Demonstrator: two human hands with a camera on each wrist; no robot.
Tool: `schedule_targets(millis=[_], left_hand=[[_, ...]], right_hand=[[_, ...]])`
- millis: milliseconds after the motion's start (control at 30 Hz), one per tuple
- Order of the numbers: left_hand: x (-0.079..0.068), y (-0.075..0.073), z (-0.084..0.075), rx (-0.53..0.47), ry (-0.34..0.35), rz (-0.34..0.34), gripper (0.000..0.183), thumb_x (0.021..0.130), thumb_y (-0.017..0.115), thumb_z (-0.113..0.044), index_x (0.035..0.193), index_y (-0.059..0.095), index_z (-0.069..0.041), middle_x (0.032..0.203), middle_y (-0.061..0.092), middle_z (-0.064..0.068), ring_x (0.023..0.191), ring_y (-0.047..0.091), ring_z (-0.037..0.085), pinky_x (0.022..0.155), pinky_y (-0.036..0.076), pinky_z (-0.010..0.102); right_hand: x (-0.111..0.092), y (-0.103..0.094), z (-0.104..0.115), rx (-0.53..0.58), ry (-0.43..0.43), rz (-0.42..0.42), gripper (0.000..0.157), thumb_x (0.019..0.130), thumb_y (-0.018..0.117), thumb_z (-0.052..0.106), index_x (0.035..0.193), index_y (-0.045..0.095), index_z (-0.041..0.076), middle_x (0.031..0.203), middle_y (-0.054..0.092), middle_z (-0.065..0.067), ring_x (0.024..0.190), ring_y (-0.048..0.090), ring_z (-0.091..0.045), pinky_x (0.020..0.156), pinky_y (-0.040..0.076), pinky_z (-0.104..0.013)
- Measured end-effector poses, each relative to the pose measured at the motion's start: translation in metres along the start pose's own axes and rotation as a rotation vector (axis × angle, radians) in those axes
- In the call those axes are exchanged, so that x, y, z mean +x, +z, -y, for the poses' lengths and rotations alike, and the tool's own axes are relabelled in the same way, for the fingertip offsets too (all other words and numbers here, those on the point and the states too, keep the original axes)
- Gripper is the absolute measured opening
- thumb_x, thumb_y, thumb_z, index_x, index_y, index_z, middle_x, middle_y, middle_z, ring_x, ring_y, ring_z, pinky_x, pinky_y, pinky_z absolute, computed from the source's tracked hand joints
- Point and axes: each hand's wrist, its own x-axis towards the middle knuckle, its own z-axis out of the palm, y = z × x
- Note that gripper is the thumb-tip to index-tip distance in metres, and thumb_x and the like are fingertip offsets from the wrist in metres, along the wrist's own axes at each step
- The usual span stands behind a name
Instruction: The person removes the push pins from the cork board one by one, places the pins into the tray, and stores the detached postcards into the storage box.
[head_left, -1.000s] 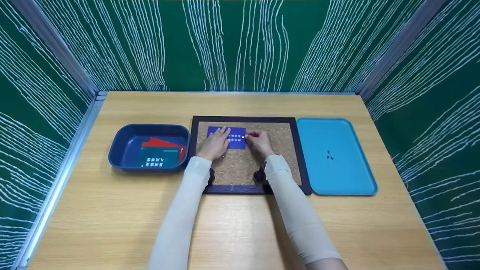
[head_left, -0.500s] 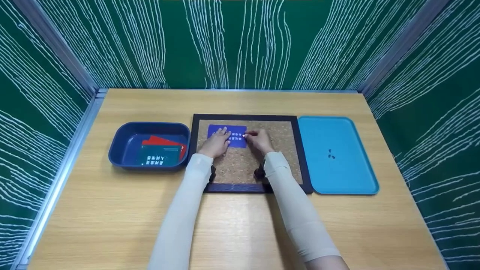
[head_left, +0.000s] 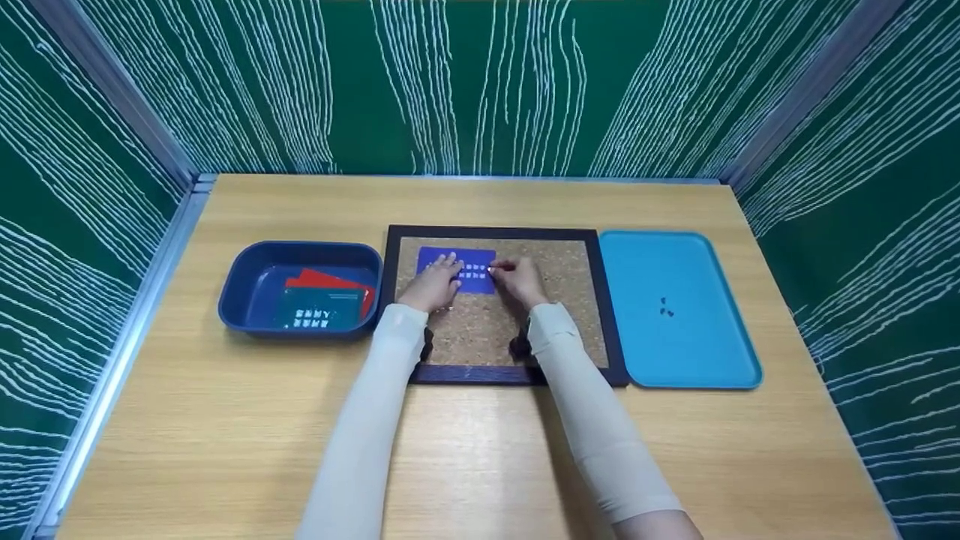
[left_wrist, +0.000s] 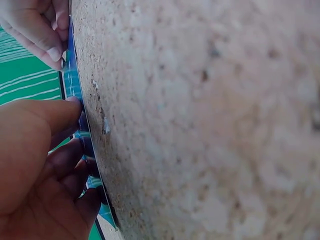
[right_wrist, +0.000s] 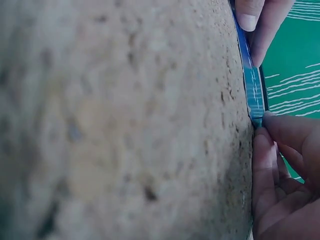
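A blue-purple card with white characters lies on the cork board inside its dark frame. My left hand presses the card's left part with spread fingers, also seen from the side in the left wrist view, fingertips on the card. At the card's right edge my right hand pinches a small thumbtack between thumb and fingers, its tip end hidden against the card. In the head view only a bright speck of it shows.
Left of the board stands a dark blue basin holding a green card over red cards. A light blue tray to the right bears several tiny dark pieces. Green walls with white lines enclose the table.
The head view has tilted slightly, so everything sits a little higher in it. Both hands keep their places on the card, with no other visible change.
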Motion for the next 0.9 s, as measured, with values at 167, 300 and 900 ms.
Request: schedule_targets(millis=[167,300,900], left_hand=[[0.0028,-0.0001,-0.0007,-0.010,-0.013,0.006,0.049,0.102,0.045,-0.022,0.148,0.038,-0.008,0.159,0.023,0.011,0.149,0.017,0.028,0.123,0.015,0.041],[-0.0003,-0.0017,-0.0041,0.021,-0.027,0.011,0.049,0.102,0.044,-0.023,0.148,0.036,-0.009,0.159,0.022,0.010,0.149,0.016,0.027,0.123,0.015,0.040],[-0.0020,-0.0012,-0.0032,0.026,-0.012,0.006,0.049,0.102,0.044,-0.022,0.148,0.036,-0.009,0.159,0.020,0.010,0.149,0.016,0.028,0.122,0.015,0.043]], right_hand=[[-0.0011,-0.0001,0.0004,-0.036,-0.025,-0.007,0.021,0.091,0.063,0.012,0.106,0.072,-0.001,0.110,0.070,-0.018,0.105,0.063,-0.025,0.094,0.050,-0.033],[-0.0003,0.0010,0.0013,-0.049,-0.012,-0.008,0.020,0.092,0.062,0.011,0.105,0.071,-0.001,0.110,0.070,-0.018,0.101,0.063,-0.023,0.092,0.051,-0.032],[-0.0016,0.0028,0.0043,-0.110,-0.083,-0.035,0.014,0.090,0.064,0.011,0.091,0.071,-0.002,0.086,0.069,-0.009,0.079,0.057,-0.016,0.077,0.048,-0.025]])
